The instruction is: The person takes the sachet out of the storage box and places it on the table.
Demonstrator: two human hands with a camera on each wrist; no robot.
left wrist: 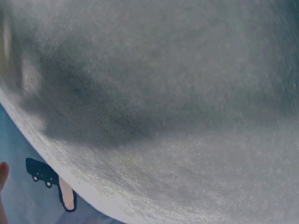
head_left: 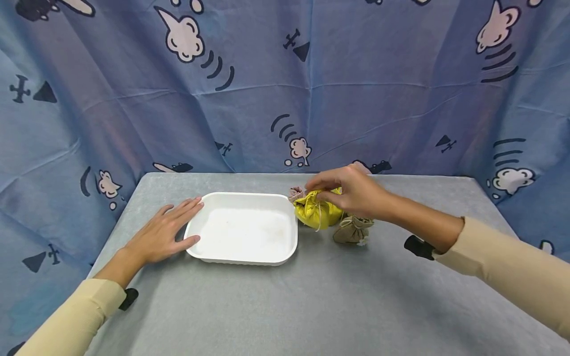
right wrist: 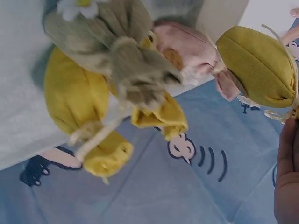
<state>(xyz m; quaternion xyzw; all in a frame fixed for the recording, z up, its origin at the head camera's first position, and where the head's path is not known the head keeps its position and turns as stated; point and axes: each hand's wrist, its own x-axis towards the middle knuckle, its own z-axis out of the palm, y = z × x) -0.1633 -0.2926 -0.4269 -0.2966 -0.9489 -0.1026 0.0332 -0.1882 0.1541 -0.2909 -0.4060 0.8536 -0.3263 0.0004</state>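
Two hands apart — left hand (head_left: 162,232) flat against the tray (head_left: 242,257), likely steadying it, right hand (head_left: 352,190) pinching the yellow pouch (head_left: 318,212) by its neck.

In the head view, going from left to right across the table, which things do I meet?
Left hand → white tray → yellow pouch → beige pouch

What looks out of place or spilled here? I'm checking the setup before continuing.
Nothing stands out. The white tray sits flat and empty, the left hand resting against its edge. The right hand pinches the top of the yellow pouch, which sits beside a tan pouch and a pink pouch, all tied shut.
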